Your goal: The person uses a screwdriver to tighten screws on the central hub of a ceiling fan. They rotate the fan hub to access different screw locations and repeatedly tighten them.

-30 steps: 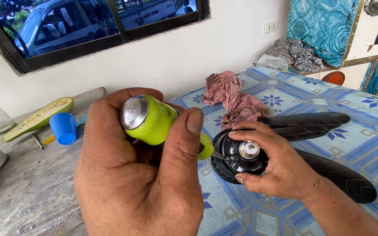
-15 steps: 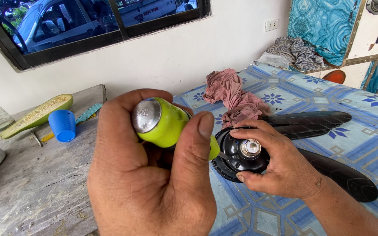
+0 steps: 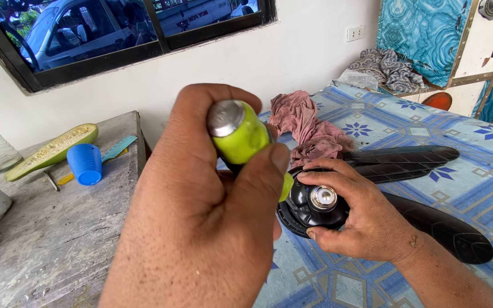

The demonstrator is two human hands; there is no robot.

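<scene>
My left hand [image 3: 201, 211] fills the middle of the view, fingers wrapped around a lime-green tool handle [image 3: 243, 137] with a shiny metal end cap, held up close to the camera. The rest of the tool is hidden behind the hand. My right hand [image 3: 360, 219] rests on the blue patterned table and grips the round black hub [image 3: 309, 208] of a black fan blade [image 3: 423, 194], which has a silver metal centre. The handle points down toward that hub.
A pink rag [image 3: 309, 128] lies behind the hub on the blue patterned tablecloth [image 3: 463, 142]. On the grey bench [image 3: 58, 228] at left are a blue cup [image 3: 85, 163], a halved green fruit [image 3: 52, 151] and a teal comb. A window is above.
The view has shifted a little; my left hand with the green handle sits slightly more to the right and nearer the hub. My right hand keeps its hold on the hub.
</scene>
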